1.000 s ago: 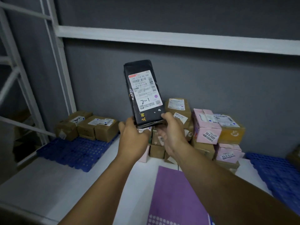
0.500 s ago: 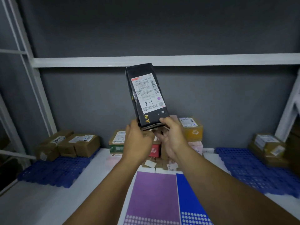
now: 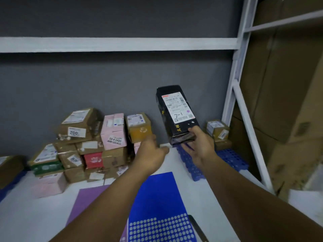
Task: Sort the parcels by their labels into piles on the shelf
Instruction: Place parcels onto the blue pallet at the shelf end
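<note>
My right hand [image 3: 199,145] grips the lower end of a tall black parcel [image 3: 176,116] with a white label marked "2-1", holding it upright above the blue plastic mat [image 3: 232,159] at the right of the shelf. My left hand [image 3: 150,154] is off the parcel, hanging loosely to its left with nothing in it. A heap of brown, pink, red and yellow parcels [image 3: 90,142] lies against the back wall at centre left. A small stack of brown parcels [image 3: 218,133] stands at the mat's far right, just behind the black parcel.
A purple sheet [image 3: 85,199] and a blue sheet with white dots [image 3: 157,198] lie on the white shelf [image 3: 35,215] in front of me. A white shelf post [image 3: 234,95] and large cardboard boxes [image 3: 288,102] close off the right side. Another brown box [image 3: 10,168] sits at far left.
My view has swung to the right. My left hand has let go of the black parcel; my right hand alone has carried it rightward and lower, over the blue mat.
</note>
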